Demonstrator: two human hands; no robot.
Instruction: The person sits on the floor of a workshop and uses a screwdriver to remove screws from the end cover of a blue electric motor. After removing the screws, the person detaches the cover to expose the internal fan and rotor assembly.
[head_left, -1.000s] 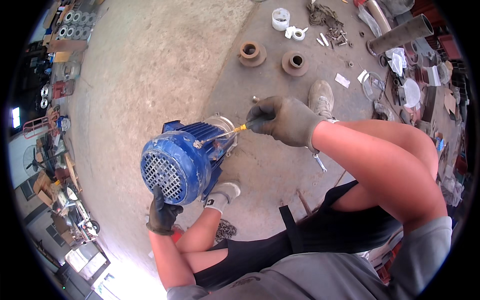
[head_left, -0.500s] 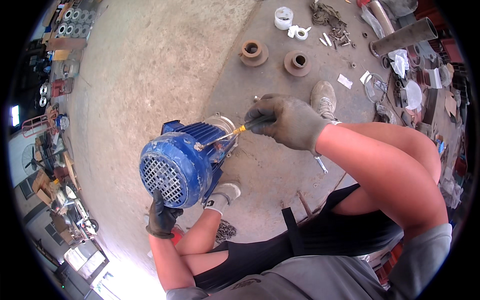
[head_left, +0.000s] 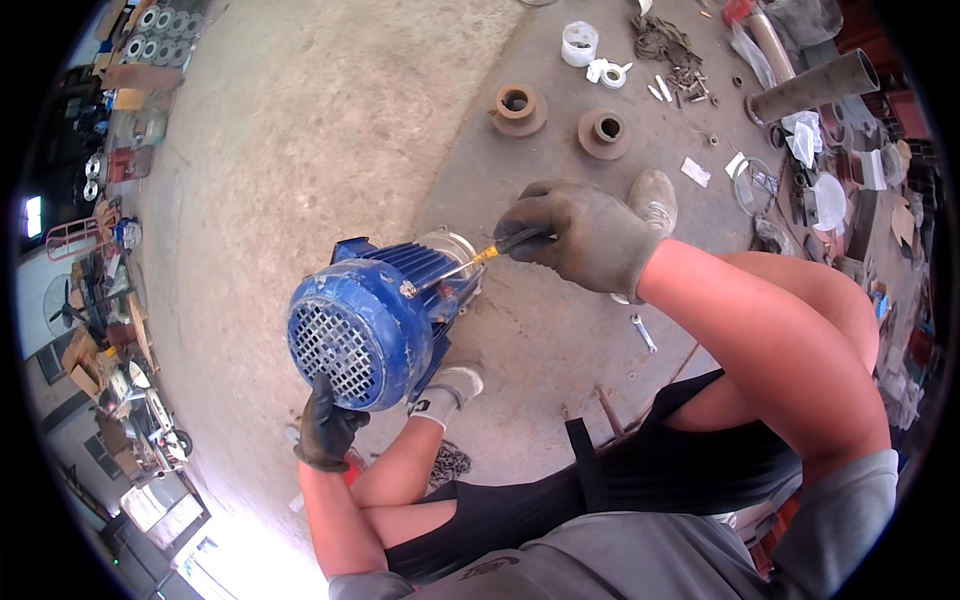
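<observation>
A blue electric motor [head_left: 385, 259] with cooling fins lies on the floor, its round fan cover [head_left: 338, 352] with a grille turned toward me. My left hand [head_left: 328, 432], in a dark glove, grips the lower rim of that cover, thumb against the grille. In my gloved right hand [head_left: 585, 236] is a screwdriver [head_left: 484, 255] with a black and yellow handle. Its shaft slants down to the left, and the tip meets the cover's upper right side, at a worn, rusty spot. The fingers hide most of the handle.
Two rusty flanged hubs [head_left: 519, 110] [head_left: 604, 134] stand beyond the motor. A wrench [head_left: 644, 333] lies right of it. Farther off are a white tub [head_left: 579, 44], a tape roll [head_left: 613, 75], loose bolts and a metal pipe [head_left: 815, 88]. My shoes flank the work.
The whole view has shifted slightly. My right hand has turned a little on the screwdriver, whose tip stays at the same spot. My left hand keeps its grip on the cover.
</observation>
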